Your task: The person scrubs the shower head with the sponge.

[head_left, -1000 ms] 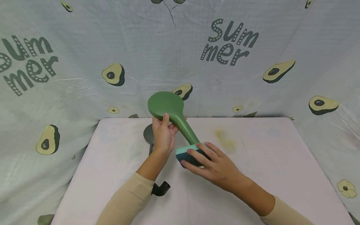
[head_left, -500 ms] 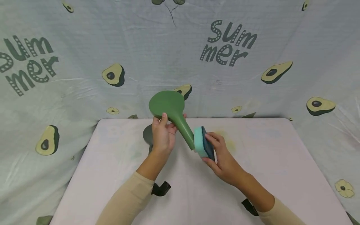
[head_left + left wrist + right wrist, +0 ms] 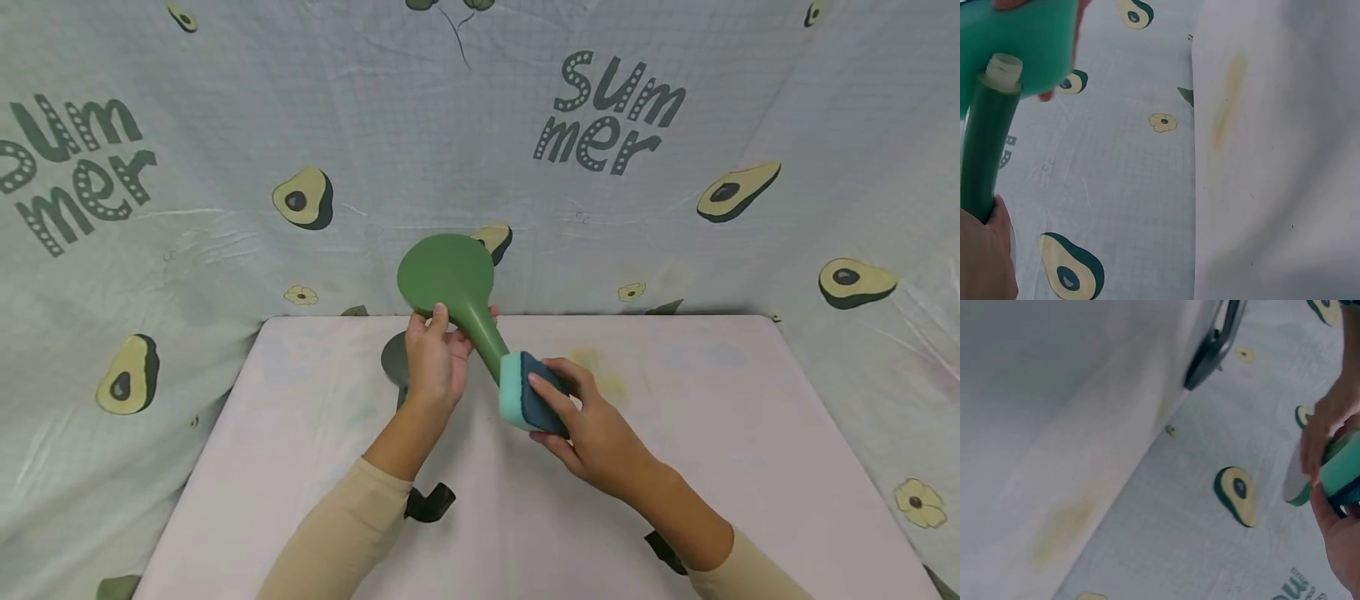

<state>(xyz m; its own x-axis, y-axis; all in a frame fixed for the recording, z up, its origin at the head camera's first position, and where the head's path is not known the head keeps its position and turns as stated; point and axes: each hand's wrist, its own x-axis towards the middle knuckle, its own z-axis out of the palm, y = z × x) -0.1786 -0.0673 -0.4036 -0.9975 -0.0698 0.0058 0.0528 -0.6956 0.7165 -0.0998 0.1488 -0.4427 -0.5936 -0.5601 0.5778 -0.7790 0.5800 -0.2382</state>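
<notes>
My left hand holds a green shower head by its neck, thumb on the near side, above the table's back edge. The round head points up and left, and its handle slopes down to the right. In the left wrist view, a white threaded end tips the handle, right against the sponge. My right hand pinches this sponge, mint foam with a dark blue scouring side, at the handle's lower end. Seen from the right wrist, the shower head's pale face shows beyond the fingers.
A dark grey thing with a round head and a narrow handle lies on the white table, partly hidden behind my left arm. Behind the table hangs a cloth printed with avocados. Black pieces show beside both forearms.
The sponge has turned from lying across the handle's end to standing on its right side, then shifted left over that end. My left hand and the shower head have barely moved.
</notes>
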